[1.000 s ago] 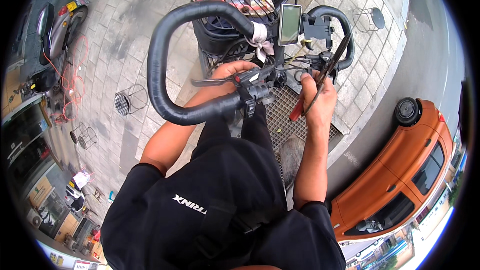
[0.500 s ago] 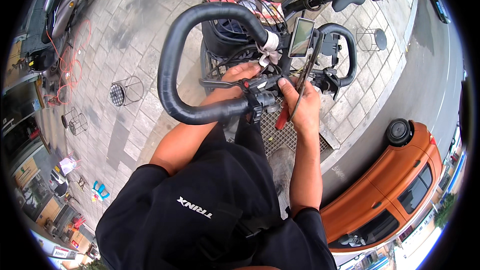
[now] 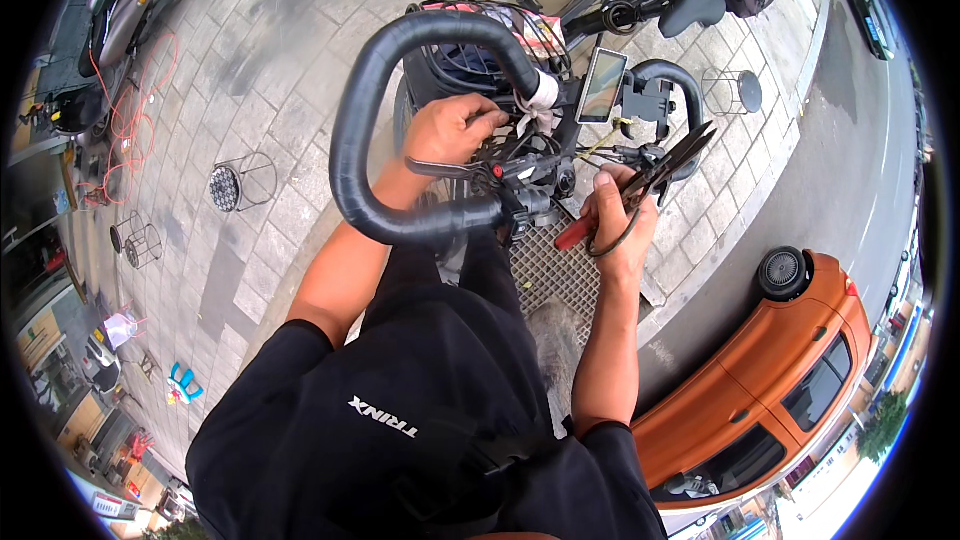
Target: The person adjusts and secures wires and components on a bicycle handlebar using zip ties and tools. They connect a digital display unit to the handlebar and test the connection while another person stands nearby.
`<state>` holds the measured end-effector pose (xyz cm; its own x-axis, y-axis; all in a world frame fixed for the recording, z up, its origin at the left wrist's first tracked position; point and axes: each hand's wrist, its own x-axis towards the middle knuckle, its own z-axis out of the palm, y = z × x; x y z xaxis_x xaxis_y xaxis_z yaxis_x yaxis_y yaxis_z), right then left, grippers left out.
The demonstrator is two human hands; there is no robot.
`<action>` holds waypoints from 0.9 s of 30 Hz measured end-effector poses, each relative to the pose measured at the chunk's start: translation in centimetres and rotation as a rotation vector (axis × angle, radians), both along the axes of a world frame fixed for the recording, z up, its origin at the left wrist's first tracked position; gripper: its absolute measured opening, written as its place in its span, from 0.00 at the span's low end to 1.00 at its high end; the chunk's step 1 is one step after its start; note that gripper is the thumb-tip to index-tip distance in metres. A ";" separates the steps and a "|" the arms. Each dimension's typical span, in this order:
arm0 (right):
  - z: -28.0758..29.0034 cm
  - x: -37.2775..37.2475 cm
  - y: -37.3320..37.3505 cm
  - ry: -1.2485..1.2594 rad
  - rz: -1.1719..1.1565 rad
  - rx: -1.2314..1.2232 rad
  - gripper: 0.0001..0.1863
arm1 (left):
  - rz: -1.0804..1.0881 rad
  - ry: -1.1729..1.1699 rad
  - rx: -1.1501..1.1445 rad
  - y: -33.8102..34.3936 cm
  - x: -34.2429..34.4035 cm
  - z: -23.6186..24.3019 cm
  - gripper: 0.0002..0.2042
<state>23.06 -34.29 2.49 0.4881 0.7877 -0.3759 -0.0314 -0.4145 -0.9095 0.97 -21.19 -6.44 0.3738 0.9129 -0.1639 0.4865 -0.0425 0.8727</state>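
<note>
A bicycle handlebar with black wrapped drops (image 3: pixel 352 130) fills the middle of the view. Pale cloth (image 3: pixel 540 112) is knotted round its upper left bend. My left hand (image 3: pixel 450 130) reaches through the left drop, fingers curled in front of the thin black cables (image 3: pixel 500 145); what they pinch, if anything, is hidden. Close by its wrist is a brake lever (image 3: pixel 437 169). My right hand (image 3: pixel 622 215) grips scissors (image 3: pixel 672 162) with dark blades and a red handle, to the right of the stem. A small screen (image 3: pixel 603 86) is mounted on the bar.
A basket (image 3: pixel 440 70) holding dark items sits beyond the bar, with another bike's saddle (image 3: pixel 693 0) past it. Round stools (image 3: pixel 226 187) stand on the paving at left. An orange car (image 3: pixel 770 380) is at lower right; a scooter (image 3: pixel 150 0) stands upper left.
My left hand has risen up and left, away from the knotted cloth. My right hand has drawn away from the stem to the right, and the scissors now point up and right.
</note>
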 end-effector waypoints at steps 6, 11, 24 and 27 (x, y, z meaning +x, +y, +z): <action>2.5 1.3 5.1 -0.212 0.028 -0.131 0.37 | -0.273 -0.130 -0.246 2.5 1.6 0.0 0.13; 4.8 0.9 9.0 -0.412 0.173 -0.171 0.33 | -0.211 -0.076 0.035 2.1 2.5 -1.5 0.11; 2.7 3.7 6.4 -0.234 0.166 -0.149 0.27 | -0.338 -0.103 -0.204 2.2 1.7 -2.0 0.13; 2.2 3.6 5.8 -0.198 0.156 -0.103 0.25 | -0.364 -0.166 -0.222 2.5 2.0 -3.0 0.12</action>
<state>26.66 -28.48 4.64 0.4361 0.8217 -0.3669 0.2145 -0.4909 -0.8444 2.93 -18.69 -9.46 0.7015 0.6671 -0.2509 0.3268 0.0118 0.9450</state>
